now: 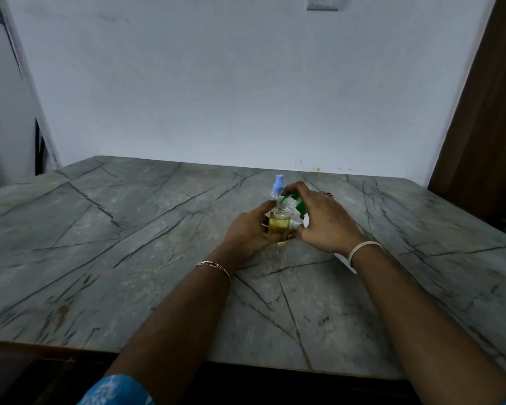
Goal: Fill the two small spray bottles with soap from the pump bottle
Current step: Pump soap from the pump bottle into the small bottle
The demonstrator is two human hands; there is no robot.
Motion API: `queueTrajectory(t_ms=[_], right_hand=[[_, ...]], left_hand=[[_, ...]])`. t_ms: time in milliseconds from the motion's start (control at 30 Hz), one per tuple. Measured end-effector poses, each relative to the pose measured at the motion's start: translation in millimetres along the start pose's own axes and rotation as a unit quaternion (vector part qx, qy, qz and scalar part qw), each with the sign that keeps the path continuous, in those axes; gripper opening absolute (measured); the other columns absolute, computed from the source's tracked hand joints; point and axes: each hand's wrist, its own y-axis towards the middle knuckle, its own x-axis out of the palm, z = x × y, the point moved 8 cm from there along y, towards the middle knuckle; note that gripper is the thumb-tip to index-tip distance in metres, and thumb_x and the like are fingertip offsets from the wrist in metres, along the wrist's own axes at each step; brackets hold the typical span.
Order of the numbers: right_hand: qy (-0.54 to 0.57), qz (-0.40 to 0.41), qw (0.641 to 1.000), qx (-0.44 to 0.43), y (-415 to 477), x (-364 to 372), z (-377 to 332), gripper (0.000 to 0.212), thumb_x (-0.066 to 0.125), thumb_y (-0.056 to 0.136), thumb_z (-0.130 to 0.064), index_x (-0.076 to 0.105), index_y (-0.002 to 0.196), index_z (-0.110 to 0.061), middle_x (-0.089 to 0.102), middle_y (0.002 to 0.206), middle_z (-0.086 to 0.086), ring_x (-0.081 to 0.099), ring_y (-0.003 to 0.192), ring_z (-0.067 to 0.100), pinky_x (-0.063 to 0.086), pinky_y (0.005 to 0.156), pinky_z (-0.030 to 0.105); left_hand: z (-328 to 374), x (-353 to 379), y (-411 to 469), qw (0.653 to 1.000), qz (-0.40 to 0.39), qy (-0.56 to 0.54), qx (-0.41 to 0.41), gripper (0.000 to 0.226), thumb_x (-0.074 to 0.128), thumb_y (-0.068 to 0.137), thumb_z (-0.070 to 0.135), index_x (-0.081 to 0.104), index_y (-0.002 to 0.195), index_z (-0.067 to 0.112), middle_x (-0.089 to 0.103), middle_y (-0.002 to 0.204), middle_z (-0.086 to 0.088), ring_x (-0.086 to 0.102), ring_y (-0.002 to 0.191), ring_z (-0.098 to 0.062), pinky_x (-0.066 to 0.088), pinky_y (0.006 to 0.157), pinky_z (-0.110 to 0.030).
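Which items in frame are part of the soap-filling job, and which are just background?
Job:
- small clear bottle holding yellow liquid, gripped by left hand
- green-headed pump bottle, held by right hand over the small bottle's neck
- blue-capped spray bottle, standing just behind them

Background:
- wall switch
- brown wooden panel
- veined grey table

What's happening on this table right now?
A person is filling a small clear bottle at a grey marble table. The left hand grips it; it holds yellowish liquid and its neck is open. The right hand tips the green-topped pump bottle so its nozzle meets that neck. A second bottle with a blue spray cap stands just behind.
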Motion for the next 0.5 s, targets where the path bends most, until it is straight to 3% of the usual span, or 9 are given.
queueTrajectory(t_ms=[167,500], right_hand=[[-0.008,0.012,1.0,-0.006,2.4,1.0,-1.4,0.067,0.069,0.073,-0.019,0.032,0.126,-0.037,0.062,0.101,0.004,0.056,0.088,0.023,0.053,0.077,0.043],[0.017,-0.035,0.999,-0.007,-3.7,-3.0,5.2,0.091,0.072,0.069,-0.044,0.016,0.138,-0.061,0.063,0.105,-0.004,0.056,0.091,0.016,0.052,0.08,0.038]], left_hand=[[0.2,-0.2,0.9,1.0,0.0,-0.003,0.003,0.078,0.075,0.072,0.053,0.041,0.139,0.033,0.068,0.118,0.002,0.064,0.099,-0.01,0.05,0.088,-0.026],[-5.6,2.2,3.8,1.0,-0.001,-0.011,-0.002,0.075,0.075,0.07,0.056,0.044,0.135,0.037,0.072,0.108,0.005,0.067,0.093,-0.009,0.054,0.088,-0.032]])
